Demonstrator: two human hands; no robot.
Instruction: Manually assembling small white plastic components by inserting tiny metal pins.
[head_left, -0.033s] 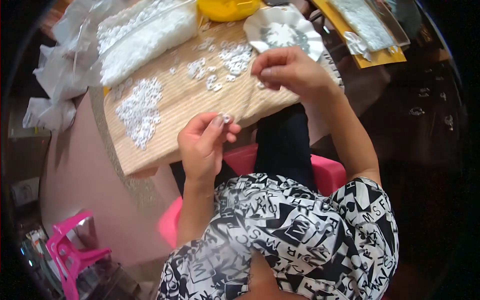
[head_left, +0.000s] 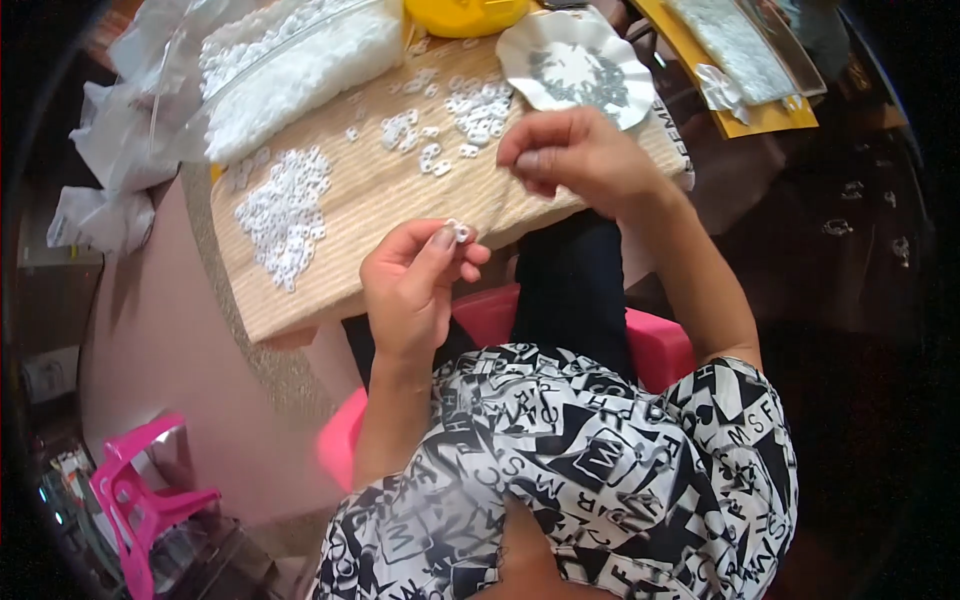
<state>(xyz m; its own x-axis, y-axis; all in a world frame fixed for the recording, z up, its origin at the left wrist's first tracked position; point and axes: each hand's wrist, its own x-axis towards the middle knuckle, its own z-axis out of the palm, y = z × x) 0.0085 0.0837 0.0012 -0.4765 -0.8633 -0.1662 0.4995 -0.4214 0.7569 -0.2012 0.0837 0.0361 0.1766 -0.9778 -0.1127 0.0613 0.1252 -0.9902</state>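
The left hand [head_left: 415, 285] pinches a small white ring piece [head_left: 461, 233] at its fingertips, just off the near edge of the woven board [head_left: 370, 215]. The right hand [head_left: 580, 160] hovers over the board with fingers curled narrow; whether it holds anything I cannot tell. Loose white pieces [head_left: 285, 215], a clear bag [head_left: 290, 75] and a scalloped white dish [head_left: 575, 65] lie around

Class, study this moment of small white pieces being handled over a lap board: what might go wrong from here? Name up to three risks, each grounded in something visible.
1. The left hand pinches one tiny white piece at its fingertips, out past the board's near edge; a slip would likely drop it to the floor.
2. The pile of white pieces lies near the edge of the woven board, which seems to rest on the lap; a tilt may spill it.
3. The right hand hovers close to the scalloped white dish and might nudge it.
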